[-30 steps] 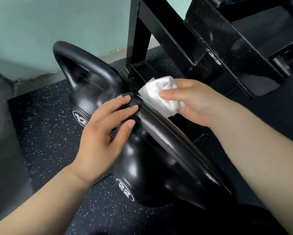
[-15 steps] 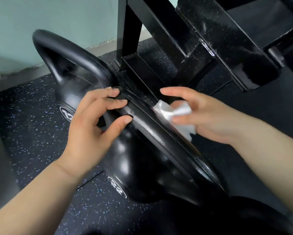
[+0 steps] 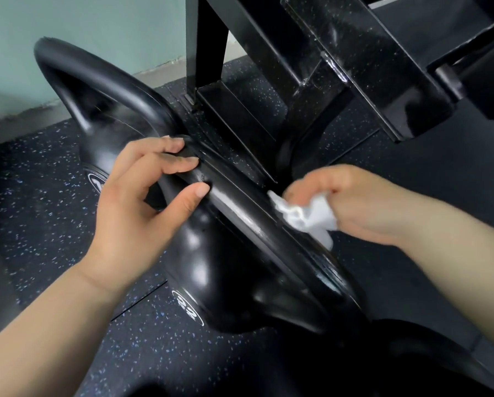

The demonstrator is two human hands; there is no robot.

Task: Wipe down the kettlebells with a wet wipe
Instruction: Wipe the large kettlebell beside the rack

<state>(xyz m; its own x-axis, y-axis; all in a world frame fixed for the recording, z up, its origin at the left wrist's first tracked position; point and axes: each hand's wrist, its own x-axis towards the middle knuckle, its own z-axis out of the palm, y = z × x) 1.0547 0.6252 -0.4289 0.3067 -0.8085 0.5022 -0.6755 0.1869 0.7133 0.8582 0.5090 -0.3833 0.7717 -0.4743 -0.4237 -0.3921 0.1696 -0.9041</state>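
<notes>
Kettlebell handle [image 3: 240,207]: right hand [image 3: 354,202], gripping the wet wipe [image 3: 308,217], has slid from the top down its side; left hand [image 3: 137,202] still pinches the top. Handle pass likely halfway.

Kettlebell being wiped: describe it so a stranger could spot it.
On the speckled floor before the black rack stand black kettlebells. Take the kettlebell whose handle the left hand holds while the right hand presses a white wipe on it. Only its badge shows a clear 22.
</notes>
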